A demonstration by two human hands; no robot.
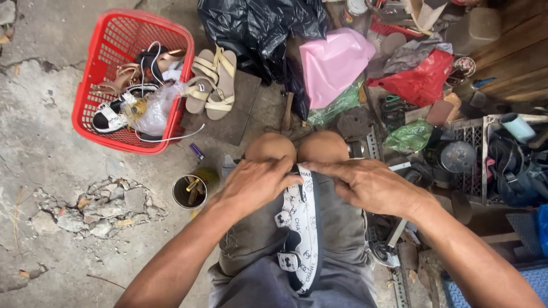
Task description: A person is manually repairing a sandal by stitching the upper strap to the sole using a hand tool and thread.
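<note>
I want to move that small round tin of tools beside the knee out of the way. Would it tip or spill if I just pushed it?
The tin probably slides poorly: the concrete floor under it is rough and cracked, so a push may catch and tip it. The tools stand loose above its open rim and would likely spill. It looks light for its size; lifting it by the wall seems safer.

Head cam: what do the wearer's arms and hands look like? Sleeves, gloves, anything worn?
Both arms are bare to the frame edge, no sleeves showing. The left hand and right hand are bare too: no gloves, and no rings, watch or bands that can be seen.
</note>
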